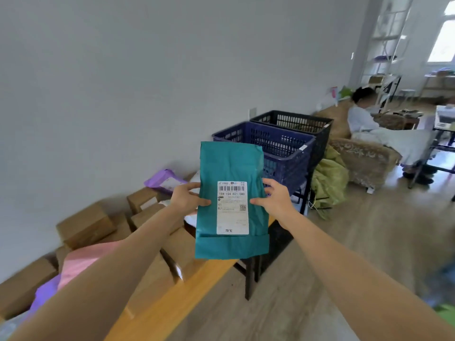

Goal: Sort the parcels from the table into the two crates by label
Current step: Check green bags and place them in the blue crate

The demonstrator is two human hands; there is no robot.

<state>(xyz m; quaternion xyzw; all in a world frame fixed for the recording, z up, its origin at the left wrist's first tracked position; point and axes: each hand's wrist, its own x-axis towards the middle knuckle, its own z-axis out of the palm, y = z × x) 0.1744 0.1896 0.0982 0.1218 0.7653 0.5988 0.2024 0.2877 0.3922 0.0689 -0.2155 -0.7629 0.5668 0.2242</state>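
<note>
Head view: teal parcel (231,168) held up in the air in front of the camera, above the near end of the table (172,301), white label (232,207) facing the camera and readable. Left hand (187,199) grips the parcel's left edge, thumb on the front, fingers behind. Right hand (273,196) grips the right edge the same way, thumb tip touching the label's edge. Both hands are grasping, neither free.

Blue crate (283,141) sits just behind the parcel, black crate (307,121) touching it on the far side. Contents of either are hard to make out.

Still on the table: cardboard boxes (86,225), pink bag (81,262), purple bag (162,179). A green sack (330,175) lies on the floor by the crates. A person (364,114) sits on a sofa at far right.

Handling, judged: the parcel is a flat plastic mailer, wrinkled, with its bottom folded over. It is likely light, soft and floppy, with a slick surface. It probably isn't fragile. The mid side edges are a good hold and keep the label uncovered. One hand pinching an edge should be enough for the drop into a crate.
</note>
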